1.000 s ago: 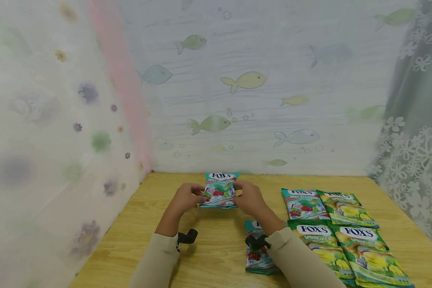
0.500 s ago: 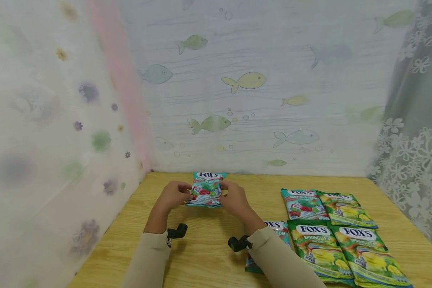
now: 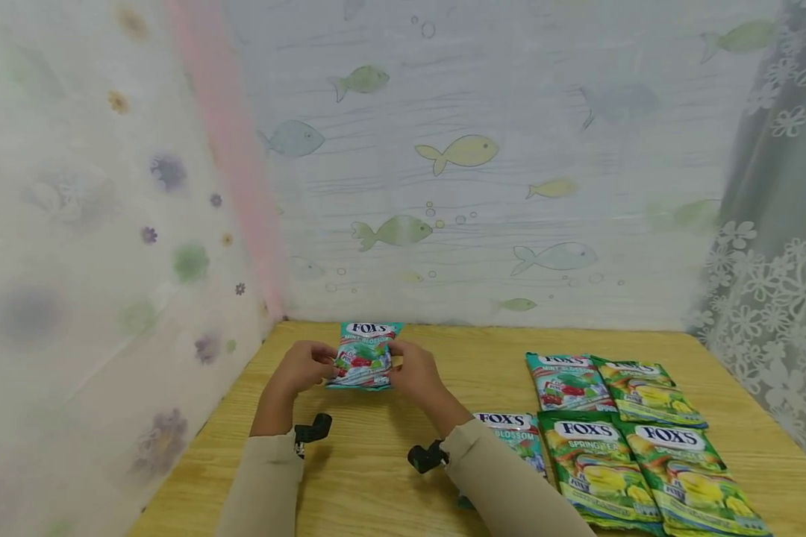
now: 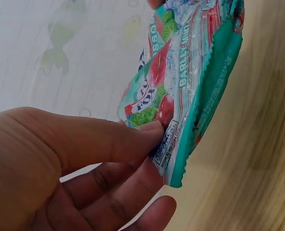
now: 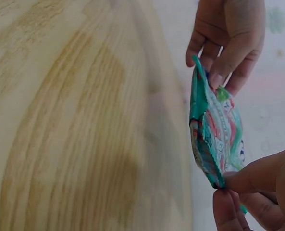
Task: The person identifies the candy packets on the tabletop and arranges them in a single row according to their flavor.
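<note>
A teal FOX'S Mint Blossom candy bag (image 3: pixel 364 356) is held up by both hands near the far edge of the table, its printed front showing in the head view. My left hand (image 3: pixel 301 367) pinches its left edge, the thumb pressed on the front in the left wrist view, where the bag (image 4: pixel 180 91) tilts. Its right edge is gripped between thumb and fingers of my right hand (image 3: pixel 415 374). In the right wrist view both hands hold opposite ends of the bag (image 5: pixel 216 132), apart from the wooden surface.
On the right of the wooden table (image 3: pixel 356 477) lie a Mint Blossom bag (image 3: pixel 569 384), a yellow-green bag (image 3: pixel 651 391) and two Spring Tea bags (image 3: pixel 601 470). Another Mint Blossom bag (image 3: pixel 513 432) lies partly under my right sleeve. A fish-patterned curtain (image 3: pixel 477 201) hangs behind.
Both hands have moved left along the far edge with the candy bag between them. More of the Mint Blossom bag near the right sleeve has come into sight.
</note>
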`<state>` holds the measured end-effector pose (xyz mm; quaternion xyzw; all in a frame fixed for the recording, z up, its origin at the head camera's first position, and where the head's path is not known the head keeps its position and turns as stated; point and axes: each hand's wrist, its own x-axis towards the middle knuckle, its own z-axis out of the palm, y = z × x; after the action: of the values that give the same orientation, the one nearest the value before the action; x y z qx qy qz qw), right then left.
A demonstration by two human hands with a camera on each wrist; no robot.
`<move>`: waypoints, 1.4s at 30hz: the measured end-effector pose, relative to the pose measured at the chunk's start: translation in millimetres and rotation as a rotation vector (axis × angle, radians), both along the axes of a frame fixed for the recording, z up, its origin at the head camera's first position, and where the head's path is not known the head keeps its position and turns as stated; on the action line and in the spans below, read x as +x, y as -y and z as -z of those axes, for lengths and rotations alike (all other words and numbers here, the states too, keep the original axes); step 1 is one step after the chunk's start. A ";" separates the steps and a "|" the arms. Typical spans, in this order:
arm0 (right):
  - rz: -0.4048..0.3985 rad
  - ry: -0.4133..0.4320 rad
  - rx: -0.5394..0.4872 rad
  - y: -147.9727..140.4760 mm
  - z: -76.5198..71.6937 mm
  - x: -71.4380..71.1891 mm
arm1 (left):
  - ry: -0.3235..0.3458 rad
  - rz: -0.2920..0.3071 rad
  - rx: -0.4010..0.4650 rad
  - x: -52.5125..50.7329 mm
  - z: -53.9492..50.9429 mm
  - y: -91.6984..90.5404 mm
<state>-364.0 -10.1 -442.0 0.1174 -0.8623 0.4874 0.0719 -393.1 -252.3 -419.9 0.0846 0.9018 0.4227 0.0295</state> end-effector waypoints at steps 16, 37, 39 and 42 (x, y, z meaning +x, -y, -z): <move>-0.114 0.129 -0.092 28.1 9.1 -4.5 | 0.010 -0.136 -0.041 -2.0 4.6 23.2; -0.313 0.232 -0.163 64.9 22.0 0.4 | 0.058 -0.377 -0.046 -5.8 20.1 53.4; -0.353 0.244 -0.181 65.7 25.0 1.8 | 0.054 -0.392 -0.053 -4.6 21.8 54.9; -0.378 0.247 -0.165 67.6 28.4 3.7 | 0.044 -0.392 -0.067 -2.8 22.9 58.2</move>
<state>-360.3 -77.6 -470.4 0.2100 -0.7845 0.5715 -0.1175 -396.0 -310.6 -442.8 -0.1030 0.9137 0.3919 -0.0309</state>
